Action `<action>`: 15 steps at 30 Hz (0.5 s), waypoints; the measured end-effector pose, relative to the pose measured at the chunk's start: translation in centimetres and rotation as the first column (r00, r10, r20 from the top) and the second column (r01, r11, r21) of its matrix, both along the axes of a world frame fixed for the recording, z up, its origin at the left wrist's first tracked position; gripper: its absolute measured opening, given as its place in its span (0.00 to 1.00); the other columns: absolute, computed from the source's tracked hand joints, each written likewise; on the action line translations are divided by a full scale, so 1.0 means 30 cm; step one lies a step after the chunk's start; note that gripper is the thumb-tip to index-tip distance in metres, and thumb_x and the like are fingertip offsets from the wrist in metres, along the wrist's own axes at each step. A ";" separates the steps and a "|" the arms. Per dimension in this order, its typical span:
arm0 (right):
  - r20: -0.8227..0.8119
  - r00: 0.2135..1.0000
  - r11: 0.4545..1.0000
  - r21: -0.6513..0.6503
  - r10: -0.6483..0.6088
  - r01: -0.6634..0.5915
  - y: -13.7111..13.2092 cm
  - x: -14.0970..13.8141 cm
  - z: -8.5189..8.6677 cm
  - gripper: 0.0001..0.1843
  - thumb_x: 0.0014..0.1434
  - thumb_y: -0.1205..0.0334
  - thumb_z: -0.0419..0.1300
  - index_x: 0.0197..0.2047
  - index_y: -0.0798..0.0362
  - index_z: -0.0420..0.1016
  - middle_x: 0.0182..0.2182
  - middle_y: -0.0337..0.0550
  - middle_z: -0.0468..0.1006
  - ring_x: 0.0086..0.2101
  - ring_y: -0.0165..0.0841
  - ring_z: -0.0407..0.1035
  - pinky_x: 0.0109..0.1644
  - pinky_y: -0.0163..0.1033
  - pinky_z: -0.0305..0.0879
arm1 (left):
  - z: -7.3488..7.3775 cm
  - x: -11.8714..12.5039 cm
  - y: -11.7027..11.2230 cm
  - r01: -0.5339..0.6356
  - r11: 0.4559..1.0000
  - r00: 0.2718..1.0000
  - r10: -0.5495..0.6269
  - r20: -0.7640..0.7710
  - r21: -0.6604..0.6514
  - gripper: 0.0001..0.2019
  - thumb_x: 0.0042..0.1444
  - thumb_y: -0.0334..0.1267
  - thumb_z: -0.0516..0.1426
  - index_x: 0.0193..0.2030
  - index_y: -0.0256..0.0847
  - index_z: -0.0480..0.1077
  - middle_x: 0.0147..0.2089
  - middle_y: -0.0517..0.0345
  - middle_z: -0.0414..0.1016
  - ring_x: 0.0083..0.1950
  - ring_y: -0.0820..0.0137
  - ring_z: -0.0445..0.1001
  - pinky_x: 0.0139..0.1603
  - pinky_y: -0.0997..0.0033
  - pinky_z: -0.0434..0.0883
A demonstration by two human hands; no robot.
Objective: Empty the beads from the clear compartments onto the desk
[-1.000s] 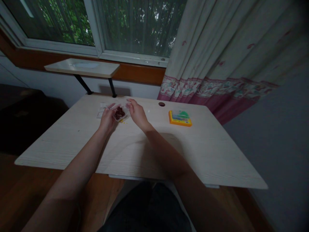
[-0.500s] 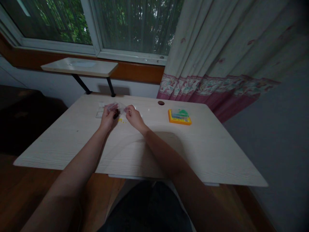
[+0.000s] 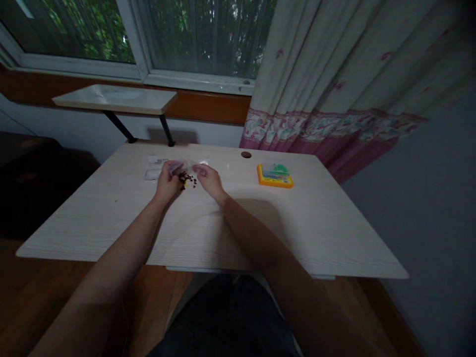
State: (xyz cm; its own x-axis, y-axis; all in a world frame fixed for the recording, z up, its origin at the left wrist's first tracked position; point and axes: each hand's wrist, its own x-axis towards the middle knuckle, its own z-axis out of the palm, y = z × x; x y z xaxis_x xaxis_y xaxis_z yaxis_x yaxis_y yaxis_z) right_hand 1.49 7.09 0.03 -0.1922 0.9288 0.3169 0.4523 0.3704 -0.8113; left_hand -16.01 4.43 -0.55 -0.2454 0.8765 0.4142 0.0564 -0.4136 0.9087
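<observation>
Between my two hands stretches a clear plastic bag (image 3: 182, 167). My left hand (image 3: 166, 182) is closed on its left side, and my right hand (image 3: 209, 180) pinches its right side. Just below the bag, several small dark brown pieces (image 3: 191, 179) lie scattered on the table, too small to name. A few tiny yellow pieces (image 3: 186, 185) are mixed among them. Whether any pieces are still inside the bag is hard to see. Behind my left hand lies a flat whitish printed sheet or packet (image 3: 152, 168), partly covered by the hand.
The pale wooden table (image 3: 111, 223) has a raised shelf (image 3: 119, 101) on black legs at its back left. An orange-yellow box (image 3: 275, 182) with green and blue contents sits to the right. A brown round cable hole (image 3: 246, 154) is near the back edge; a curtain (image 3: 297, 119) hangs behind.
The dark pieces, bunched by my left hand before, now lie spread on the table with the yellow ones. My right hand has shifted slightly right, and the view has moved a little.
</observation>
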 end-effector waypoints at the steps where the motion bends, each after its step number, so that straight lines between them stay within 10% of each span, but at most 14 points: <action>1: -0.014 1.000 1.000 -0.004 -0.025 0.025 0.000 0.003 0.000 0.23 0.57 0.74 0.53 0.53 0.50 0.76 0.49 0.41 0.82 0.47 0.31 0.76 0.54 0.37 0.70 | 0.003 -0.001 -0.004 -0.011 1.000 1.000 0.011 -0.011 -0.003 0.24 0.40 0.25 0.58 0.47 0.47 0.71 0.46 0.59 0.76 0.54 0.62 0.73 0.59 0.63 0.69; 15: -0.169 0.986 0.999 0.034 0.004 0.002 -0.003 0.017 0.013 0.24 0.58 0.77 0.51 0.49 0.48 0.79 0.53 0.38 0.80 0.54 0.28 0.74 0.61 0.39 0.67 | 0.054 -0.028 -0.034 -0.253 0.952 0.804 0.307 -0.509 0.175 0.23 0.47 0.25 0.58 0.52 0.42 0.71 0.51 0.51 0.71 0.54 0.56 0.68 0.62 0.54 0.61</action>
State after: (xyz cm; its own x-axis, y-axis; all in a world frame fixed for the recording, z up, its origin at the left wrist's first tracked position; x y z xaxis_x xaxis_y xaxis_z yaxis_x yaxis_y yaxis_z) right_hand 2.01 7.00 0.41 -0.1344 0.9168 0.3762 0.3097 0.3995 -0.8629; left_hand -16.86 3.43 1.06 -0.1960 0.7537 0.6273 0.6387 -0.3873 0.6649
